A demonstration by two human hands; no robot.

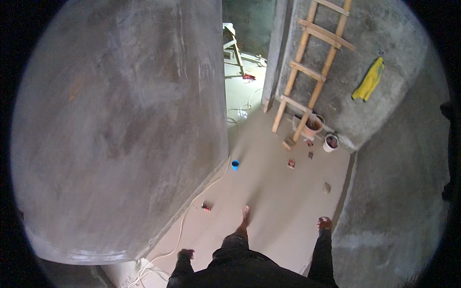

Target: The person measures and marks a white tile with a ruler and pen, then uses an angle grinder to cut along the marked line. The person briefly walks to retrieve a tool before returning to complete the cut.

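My left hand (187, 254) hangs low at the bottom, dim and small beside my dark-clad leg; whether its fingers are open is unclear. My right hand (324, 222) is held out at the lower right near the rough grey wall (384, 201), its fingers curled; anything inside them is too small to make out. Below me a bare foot (245, 213) is on the pale floor (273, 230). A blue cup (235, 165) stands ahead of it, and a small dark-and-red item (206, 207) lies to its left, near a long pale cable (181, 230).
A wooden ladder (301, 72) leans on the right wall beside two buckets (330, 143) and small scattered pieces (291, 163). A yellow garment (368, 79) hangs there. A large plastered wall (120, 120) fills the left. Through the doorway stand a trestle or stepladder (231, 43) and coiled cable.
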